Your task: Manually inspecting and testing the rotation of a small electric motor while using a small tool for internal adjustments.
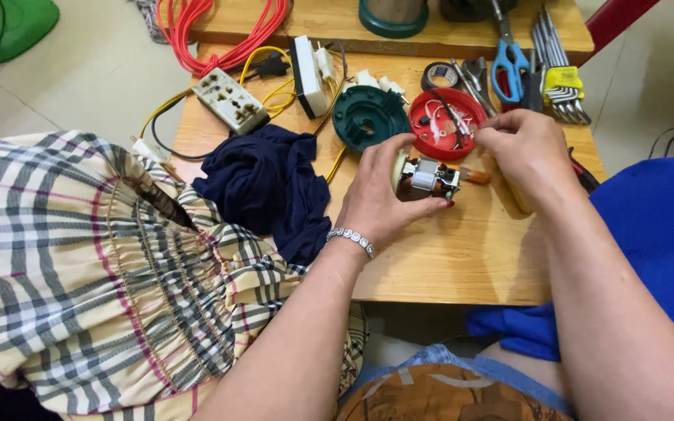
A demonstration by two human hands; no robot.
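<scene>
My left hand (380,195) grips a small electric motor (424,178) with copper windings and a metal frame, held just above the wooden table (446,257). My right hand (528,148) is closed around a yellow-handled screwdriver (518,199) whose orange tip end (475,176) points at the motor's right side. Behind the motor lie a dark green round housing (368,117) and a red round cover (446,123) with white wires inside.
A crumpled navy cloth (267,187) lies left of my hands. Behind it are a white power strip (230,100), yellow and red cables, a tape roll (440,76), blue-handled scissors (509,66), hex keys (559,78). Plaid fabric (79,265) covers the lower left.
</scene>
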